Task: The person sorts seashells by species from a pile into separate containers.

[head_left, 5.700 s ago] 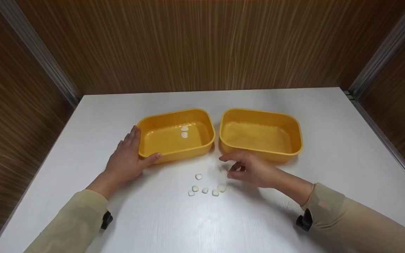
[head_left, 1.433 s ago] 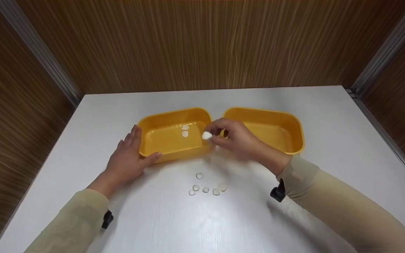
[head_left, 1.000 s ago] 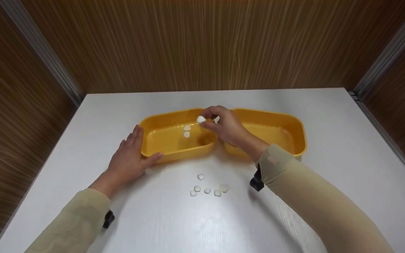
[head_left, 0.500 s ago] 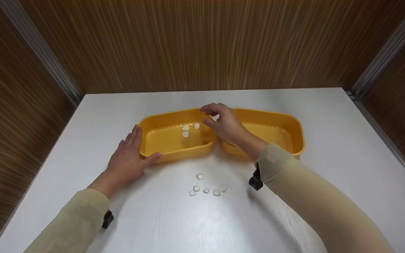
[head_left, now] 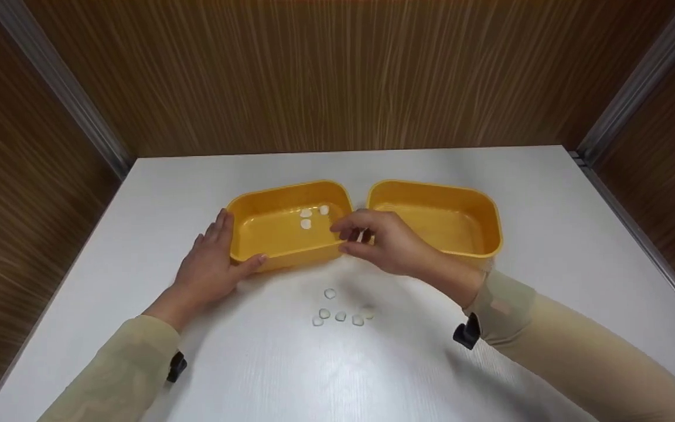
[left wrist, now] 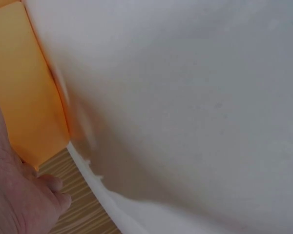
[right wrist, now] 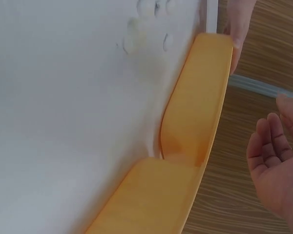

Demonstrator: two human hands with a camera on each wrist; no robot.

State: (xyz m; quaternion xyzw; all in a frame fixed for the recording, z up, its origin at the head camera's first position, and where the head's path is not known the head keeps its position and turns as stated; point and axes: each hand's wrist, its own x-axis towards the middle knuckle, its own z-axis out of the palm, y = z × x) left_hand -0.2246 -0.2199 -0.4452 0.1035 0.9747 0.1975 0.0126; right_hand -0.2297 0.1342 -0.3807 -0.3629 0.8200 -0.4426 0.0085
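In the head view my left hand rests against the left corner of the left yellow tub, fingers straight along its side and thumb over the front rim. My right hand hovers by that tub's right end, fingers loosely bent with nothing between them. Three small white, shell-like pieces lie inside the left tub, one white piece right of the other two. On the table before the tubs lie several more white pieces. The right wrist view shows the right hand holding nothing.
A second yellow tub stands to the right, close beside the first, with no pieces visible in it. Both stand on a white table. A brown wood-grain panel rises behind, with side panels at left and right.
My right hand carried a white piece from the table, let it go in the left tub, and has drawn back toward the front right. My left hand has stayed on the tub.
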